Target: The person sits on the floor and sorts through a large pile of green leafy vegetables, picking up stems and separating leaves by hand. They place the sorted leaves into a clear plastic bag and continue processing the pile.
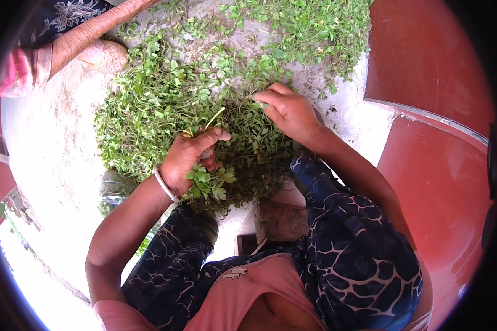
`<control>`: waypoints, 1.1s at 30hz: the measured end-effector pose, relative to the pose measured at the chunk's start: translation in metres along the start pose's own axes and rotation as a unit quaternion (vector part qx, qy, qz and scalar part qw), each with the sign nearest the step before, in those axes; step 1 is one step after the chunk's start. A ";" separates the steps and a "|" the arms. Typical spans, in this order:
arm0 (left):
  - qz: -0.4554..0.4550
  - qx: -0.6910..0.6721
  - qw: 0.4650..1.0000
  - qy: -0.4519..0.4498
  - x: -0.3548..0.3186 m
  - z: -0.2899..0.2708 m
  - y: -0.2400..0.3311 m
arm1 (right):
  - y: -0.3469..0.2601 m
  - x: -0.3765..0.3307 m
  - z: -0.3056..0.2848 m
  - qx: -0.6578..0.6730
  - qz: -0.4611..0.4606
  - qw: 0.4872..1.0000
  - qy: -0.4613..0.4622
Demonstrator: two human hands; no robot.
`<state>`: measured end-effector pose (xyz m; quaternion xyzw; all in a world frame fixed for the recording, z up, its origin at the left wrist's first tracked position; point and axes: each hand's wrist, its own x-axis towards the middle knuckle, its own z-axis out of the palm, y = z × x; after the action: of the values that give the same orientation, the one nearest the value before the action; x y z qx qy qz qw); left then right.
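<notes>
My left hand point(189, 157) is closed round leafy herb sprigs point(207, 182), which look like parsley or celery. Their leaves hang below the palm, and a pale cut stem sticks out above the thumb. A white bangle point(164, 185) circles that wrist. To the right, my right hand point(294, 115) has thumb and fingers pinched together over the heap. Something small and greenish shows at its thumb tip, too small to name. Under both hands spreads a thick heap of the same greens point(154, 105), darker and tangled between my knees.
More greens point(320, 33) lie scattered at the far right on the pale floor point(55, 138). Another person's arm point(96, 33) reaches in at the far left. A clear container point(116, 185) stands by my left knee, a wooden stool point(281, 220) between my legs. Red flooring point(425, 193) lies right.
</notes>
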<state>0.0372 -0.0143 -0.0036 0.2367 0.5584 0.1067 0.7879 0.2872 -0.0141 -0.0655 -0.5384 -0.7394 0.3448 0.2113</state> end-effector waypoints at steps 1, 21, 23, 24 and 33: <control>-0.001 -0.016 1.000 0.000 0.001 -0.001 -0.002 | 0.002 0.003 -0.001 0.041 -0.002 0.999 0.017; 0.002 -0.049 0.997 0.066 0.010 0.011 -0.004 | 0.007 0.014 -0.030 -0.152 0.102 0.983 -0.015; 0.000 -0.046 0.998 0.053 0.010 0.013 -0.003 | 0.023 0.033 -0.032 -0.161 0.159 0.974 0.010; -0.001 -0.040 0.998 0.053 0.011 0.014 -0.002 | 0.028 0.037 -0.034 -0.165 0.189 0.968 0.023; 0.019 -0.054 0.995 0.076 0.010 0.001 -0.011 | 0.002 -0.018 -0.008 -0.105 0.020 0.994 -0.003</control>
<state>0.0402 -0.0196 -0.0170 0.1958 0.6058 0.1693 0.7523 0.2996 -0.0286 -0.0609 -0.5712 -0.7612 0.2712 0.1443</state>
